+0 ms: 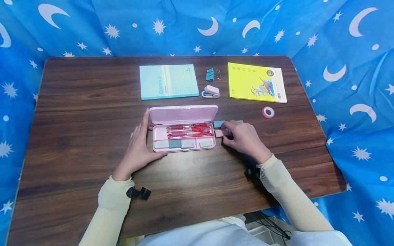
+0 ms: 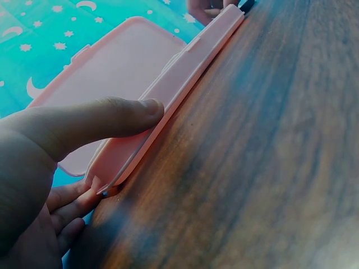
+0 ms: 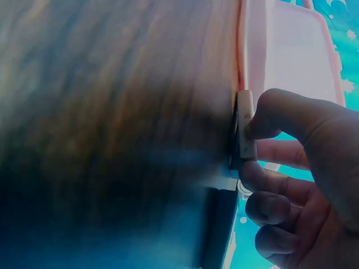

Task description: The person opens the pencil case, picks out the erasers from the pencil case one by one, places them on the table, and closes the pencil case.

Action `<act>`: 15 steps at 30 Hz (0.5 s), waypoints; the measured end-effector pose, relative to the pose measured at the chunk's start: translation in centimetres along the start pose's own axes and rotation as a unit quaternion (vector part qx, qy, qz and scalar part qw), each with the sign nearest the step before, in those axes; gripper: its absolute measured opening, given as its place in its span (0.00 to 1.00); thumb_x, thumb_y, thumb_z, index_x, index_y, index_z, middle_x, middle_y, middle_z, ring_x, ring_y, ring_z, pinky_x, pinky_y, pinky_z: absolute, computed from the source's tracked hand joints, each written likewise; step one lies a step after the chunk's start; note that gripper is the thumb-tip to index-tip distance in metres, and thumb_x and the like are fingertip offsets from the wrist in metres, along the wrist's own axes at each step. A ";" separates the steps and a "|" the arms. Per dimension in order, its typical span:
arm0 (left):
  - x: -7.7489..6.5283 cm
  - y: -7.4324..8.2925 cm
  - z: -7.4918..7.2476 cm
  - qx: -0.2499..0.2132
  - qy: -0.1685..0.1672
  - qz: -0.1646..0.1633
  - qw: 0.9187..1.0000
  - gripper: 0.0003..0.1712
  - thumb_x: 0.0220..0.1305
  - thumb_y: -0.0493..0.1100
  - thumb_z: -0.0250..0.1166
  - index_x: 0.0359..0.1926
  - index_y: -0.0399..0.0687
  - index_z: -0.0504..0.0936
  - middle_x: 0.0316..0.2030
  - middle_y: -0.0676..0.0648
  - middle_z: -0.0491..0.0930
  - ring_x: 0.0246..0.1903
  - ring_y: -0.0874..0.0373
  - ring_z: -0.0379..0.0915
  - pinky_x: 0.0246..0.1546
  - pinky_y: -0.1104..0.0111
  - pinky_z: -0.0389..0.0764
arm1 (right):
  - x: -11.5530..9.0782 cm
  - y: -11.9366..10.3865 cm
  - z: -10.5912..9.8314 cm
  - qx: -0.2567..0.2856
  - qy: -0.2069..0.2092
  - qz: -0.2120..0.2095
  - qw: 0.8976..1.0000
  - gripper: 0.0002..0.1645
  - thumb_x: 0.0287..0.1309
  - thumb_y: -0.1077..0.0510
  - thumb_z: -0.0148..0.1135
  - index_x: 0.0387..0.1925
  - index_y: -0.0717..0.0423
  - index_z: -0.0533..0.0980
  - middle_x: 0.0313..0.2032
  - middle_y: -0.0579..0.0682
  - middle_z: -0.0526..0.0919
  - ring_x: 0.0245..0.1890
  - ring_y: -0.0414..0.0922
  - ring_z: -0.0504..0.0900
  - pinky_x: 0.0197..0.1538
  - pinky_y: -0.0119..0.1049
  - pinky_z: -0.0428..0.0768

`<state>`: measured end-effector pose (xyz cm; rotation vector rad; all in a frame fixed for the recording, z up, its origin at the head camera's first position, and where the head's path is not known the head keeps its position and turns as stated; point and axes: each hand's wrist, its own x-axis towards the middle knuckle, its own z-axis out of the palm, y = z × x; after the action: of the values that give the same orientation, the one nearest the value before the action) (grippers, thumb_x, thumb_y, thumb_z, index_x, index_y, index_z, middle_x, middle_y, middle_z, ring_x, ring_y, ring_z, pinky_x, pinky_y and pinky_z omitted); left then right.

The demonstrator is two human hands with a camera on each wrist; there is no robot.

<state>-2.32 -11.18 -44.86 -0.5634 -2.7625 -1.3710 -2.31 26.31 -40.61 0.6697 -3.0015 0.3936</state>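
Observation:
A pink pencil case (image 1: 205,149) lies with its lid raised. Red pens (image 1: 189,134) fill its back section. White, grey and pale erasers (image 1: 174,144) line the front compartment, and a pale green eraser (image 1: 205,143) sits in the small right one. My left hand (image 1: 136,150) holds the case's left end, thumb (image 2: 132,116) on the front wall and fingers behind. Just off the right end, my right hand (image 1: 244,138) pinches a pink eraser (image 1: 220,133) between thumb and fingers. A blue-grey eraser (image 1: 218,124) lies behind it, partly hidden by that hand.
Behind the case are a light blue notebook (image 1: 169,82), a teal binder clip (image 1: 210,74) and a white mini stapler (image 1: 211,91). A yellow book (image 1: 255,82) and a red-and-white tape roll (image 1: 268,112) lie to the right. Starry blue cloth (image 1: 184,27) surrounds the table (image 1: 77,119).

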 end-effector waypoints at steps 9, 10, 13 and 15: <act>0.0 -0.2 0.1 -0.003 0.000 0.000 1.000 0.86 0.32 0.51 0.88 0.81 0.69 0.33 0.65 0.41 0.69 0.62 0.45 0.62 0.64 0.39 0.55 | -0.3 -0.1 0.2 -0.011 -0.007 0.006 1.000 0.11 0.55 0.54 0.71 0.39 0.50 0.79 0.24 0.43 0.74 0.20 0.42 0.70 0.22 0.36 0.64; 0.0 -0.2 0.1 -0.002 0.000 0.000 1.000 0.86 0.33 0.51 0.88 0.81 0.69 0.32 0.65 0.41 0.69 0.62 0.45 0.62 0.64 0.39 0.55 | -0.3 -0.2 0.1 -0.012 -0.007 0.007 1.000 0.10 0.55 0.54 0.70 0.39 0.50 0.80 0.24 0.43 0.74 0.20 0.42 0.70 0.22 0.36 0.63; 0.0 -0.3 0.1 0.000 0.000 -0.001 1.000 0.86 0.33 0.52 0.88 0.81 0.69 0.32 0.66 0.41 0.68 0.63 0.45 0.61 0.64 0.39 0.55 | -0.3 -0.4 -0.4 -0.017 0.002 0.015 1.000 0.10 0.56 0.54 0.70 0.39 0.51 0.80 0.24 0.44 0.75 0.20 0.42 0.70 0.22 0.37 0.62; 0.0 -0.2 0.1 0.001 -0.002 -0.002 1.000 0.86 0.34 0.52 0.88 0.81 0.69 0.32 0.68 0.41 0.67 0.63 0.44 0.61 0.64 0.39 0.55 | -0.4 -0.8 -0.9 -0.020 0.017 0.020 0.999 0.10 0.57 0.54 0.70 0.39 0.51 0.81 0.24 0.45 0.76 0.20 0.43 0.70 0.22 0.37 0.62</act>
<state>-2.39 -11.26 -45.09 -0.5609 -2.7689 -1.3697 -1.60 25.98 -39.61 0.5948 -2.9852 0.3429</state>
